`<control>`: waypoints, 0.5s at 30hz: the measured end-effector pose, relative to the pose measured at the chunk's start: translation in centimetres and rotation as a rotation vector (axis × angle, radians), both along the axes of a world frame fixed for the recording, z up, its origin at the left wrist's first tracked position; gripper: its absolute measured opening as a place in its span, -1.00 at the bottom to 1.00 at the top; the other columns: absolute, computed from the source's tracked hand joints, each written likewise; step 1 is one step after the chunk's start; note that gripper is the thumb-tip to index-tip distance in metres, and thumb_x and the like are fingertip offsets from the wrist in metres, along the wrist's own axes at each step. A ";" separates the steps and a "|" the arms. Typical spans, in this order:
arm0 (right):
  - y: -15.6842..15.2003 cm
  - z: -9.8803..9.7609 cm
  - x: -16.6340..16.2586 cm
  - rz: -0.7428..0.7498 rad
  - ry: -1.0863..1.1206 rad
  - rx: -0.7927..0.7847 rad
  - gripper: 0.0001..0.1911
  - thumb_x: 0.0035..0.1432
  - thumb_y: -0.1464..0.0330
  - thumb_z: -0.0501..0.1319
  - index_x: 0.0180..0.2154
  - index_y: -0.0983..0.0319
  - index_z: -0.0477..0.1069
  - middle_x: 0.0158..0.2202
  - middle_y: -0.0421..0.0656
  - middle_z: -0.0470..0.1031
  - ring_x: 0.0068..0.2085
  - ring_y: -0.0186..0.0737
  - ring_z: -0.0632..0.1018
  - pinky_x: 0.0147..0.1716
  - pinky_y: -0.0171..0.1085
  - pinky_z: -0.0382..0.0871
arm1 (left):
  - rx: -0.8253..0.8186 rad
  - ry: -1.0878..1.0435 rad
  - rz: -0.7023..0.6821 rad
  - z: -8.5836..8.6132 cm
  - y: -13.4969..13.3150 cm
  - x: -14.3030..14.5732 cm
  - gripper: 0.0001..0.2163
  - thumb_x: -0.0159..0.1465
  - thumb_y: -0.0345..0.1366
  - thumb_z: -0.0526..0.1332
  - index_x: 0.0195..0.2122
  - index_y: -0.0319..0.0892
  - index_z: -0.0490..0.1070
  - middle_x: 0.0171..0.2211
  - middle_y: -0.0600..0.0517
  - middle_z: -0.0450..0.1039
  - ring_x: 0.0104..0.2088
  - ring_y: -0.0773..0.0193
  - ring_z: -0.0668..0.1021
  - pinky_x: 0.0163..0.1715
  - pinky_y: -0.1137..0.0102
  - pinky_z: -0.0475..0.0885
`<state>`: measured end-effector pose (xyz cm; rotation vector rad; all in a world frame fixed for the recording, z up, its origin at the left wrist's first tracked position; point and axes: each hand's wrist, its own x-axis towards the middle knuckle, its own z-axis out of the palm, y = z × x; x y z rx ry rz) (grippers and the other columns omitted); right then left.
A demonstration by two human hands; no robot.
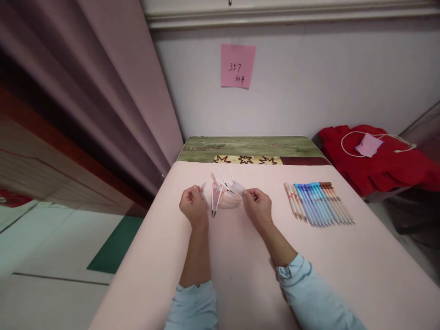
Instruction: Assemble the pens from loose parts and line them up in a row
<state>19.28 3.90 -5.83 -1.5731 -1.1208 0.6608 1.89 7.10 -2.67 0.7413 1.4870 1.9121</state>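
My left hand [193,205] is closed on a thin pen part whose pale tip sticks up past my fingers. My right hand [257,205] is closed in a pinch on a small clear piece at the edge of a loose pile of pen parts [224,192], refills and clear barrels, lying between my hands on the pink table [240,275]. To the right of my right hand lies a neat row of assembled pens [318,203], white, blue and brown-topped, side by side.
A green patterned cloth [250,147] covers the table's far end by the wall. A pink sticky note [238,65] hangs on the wall. Red fabric [378,160] with a white cable and a pink note lies at the right. A curtain [113,91] hangs at the left.
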 end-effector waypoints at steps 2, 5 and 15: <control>0.5 -0.4 0.6 -0.047 0.038 0.040 -0.62 0.14 0.09 0.16 -0.35 0.27 0.53 -0.52 -0.20 0.47 -0.52 -0.29 0.35 -0.50 -0.34 0.26 | 0.009 0.006 0.031 0.1 0.0 0.0 -0.82 0.17 -0.22 0.24 -0.45 -0.23 0.42 -0.57 0.10 0.42 -0.67 0.49 0.30 -0.64 0.53 0.26; 1.0 -0.6 1.9 -0.123 0.047 0.064 -0.62 0.12 0.10 0.18 -0.34 0.30 0.53 -0.50 -0.18 0.48 -0.48 -0.27 0.38 -0.45 -0.32 0.28 | 0.022 0.005 0.041 -0.1 0.1 -0.1 -0.82 0.17 -0.22 0.24 -0.45 -0.24 0.42 -0.55 0.09 0.44 -0.66 0.49 0.30 -0.64 0.53 0.26; 0.8 -0.3 1.8 0.051 -0.356 0.196 -0.75 0.24 0.33 0.12 -0.20 0.15 0.58 -0.20 -0.15 0.55 -0.27 -0.24 0.51 -0.26 -0.28 0.33 | 0.015 -0.034 -0.002 -0.7 0.2 0.1 -0.80 0.15 -0.19 0.25 -0.44 -0.25 0.43 -0.58 0.10 0.40 -0.66 0.49 0.29 -0.66 0.54 0.21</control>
